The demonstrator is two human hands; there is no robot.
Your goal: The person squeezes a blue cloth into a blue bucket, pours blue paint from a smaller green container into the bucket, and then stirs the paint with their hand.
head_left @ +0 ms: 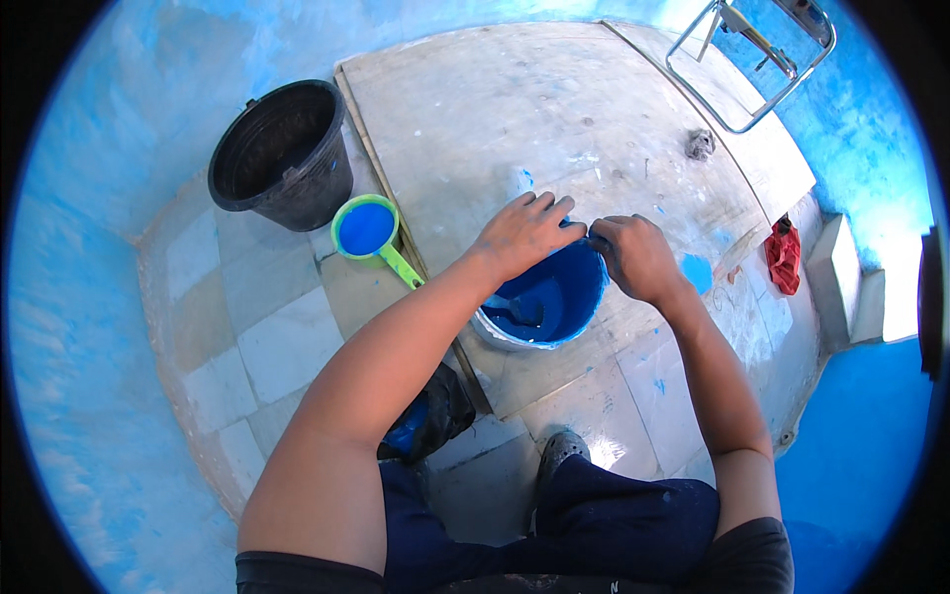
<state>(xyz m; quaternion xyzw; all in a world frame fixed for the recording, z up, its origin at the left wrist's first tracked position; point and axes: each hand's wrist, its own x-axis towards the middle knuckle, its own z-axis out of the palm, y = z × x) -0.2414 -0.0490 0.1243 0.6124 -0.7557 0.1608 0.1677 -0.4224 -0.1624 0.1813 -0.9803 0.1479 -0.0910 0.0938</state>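
Observation:
A white-rimmed bucket point(515, 344), coated blue inside, stands on the floor in front of me with blue paint in it. Inside rests a paint-covered brush-like tool point(524, 310), its head dark blue. Both hands meet at the bucket's far rim. My left hand point(524, 236) reaches over the rim with its fingers bent and pressed together. Close beside it, my right hand point(635, 255) is closed in a pinch at the far right of the rim. A bit of blue shows between the fingertips, but what they grip is hidden.
A green dipper point(399, 265) holding blue paint and a black tub point(315, 188) stand at left. A black bag point(445, 411) lies near my legs. A folding chair point(747, 124), a grey crumpled rag point(700, 145) and a red cloth point(783, 259) are at right.

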